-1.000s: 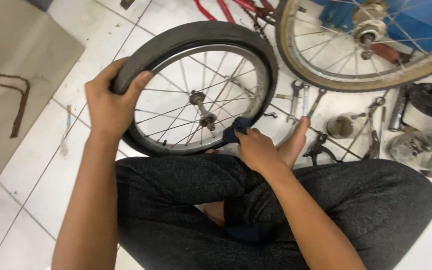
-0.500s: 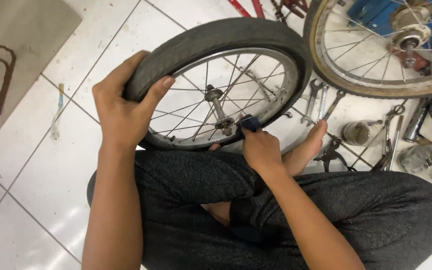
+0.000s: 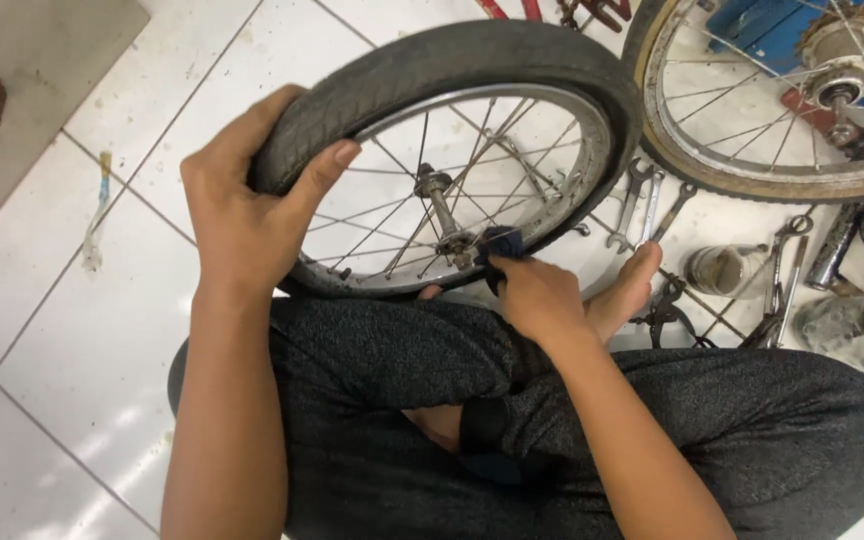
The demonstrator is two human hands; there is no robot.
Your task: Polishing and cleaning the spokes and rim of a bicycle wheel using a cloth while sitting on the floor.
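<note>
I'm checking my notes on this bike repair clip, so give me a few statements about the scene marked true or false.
1. The left hand grips the tyre of the small wheel. True.
2. The right hand holds a wrench. False: it holds a dark cloth near the hub.
3. The small wheel hangs from a stand. False: it rests tilted against the person's crossed legs.
4. Wrenches lie on the white floor between the two wheels. True.
5. The second wheel at the upper right has no spokes. False: its spokes show clearly.
</note>
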